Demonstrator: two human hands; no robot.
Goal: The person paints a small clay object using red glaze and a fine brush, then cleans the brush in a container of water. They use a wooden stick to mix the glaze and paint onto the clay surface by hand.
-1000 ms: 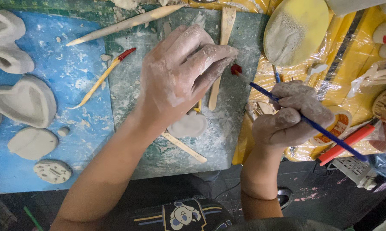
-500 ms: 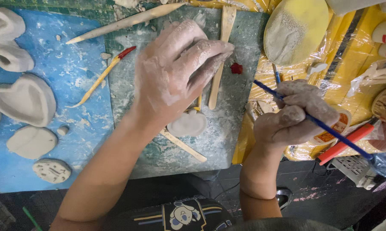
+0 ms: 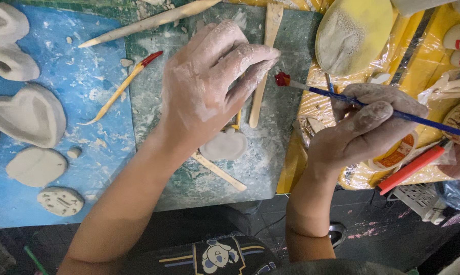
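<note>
Left hand (image 3: 209, 86), fingers curled, hovers over the small clay piece (image 3: 224, 145) on the cutting mat (image 3: 286, 132) — piece unpainted. Right hand (image 3: 365, 127), right of the mat, pinches a blue paintbrush (image 3: 342, 98), red-loaded tip — painting apparently not begun.

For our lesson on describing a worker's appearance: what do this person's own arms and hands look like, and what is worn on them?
Both forearms are bare: no sleeves, gloves, watch or rings show. The left hand is coated in pale dried clay dust, thickest over the knuckles and fingers. The right hand carries a greyer, patchier clay film. The dust fades toward the wrists.
</note>
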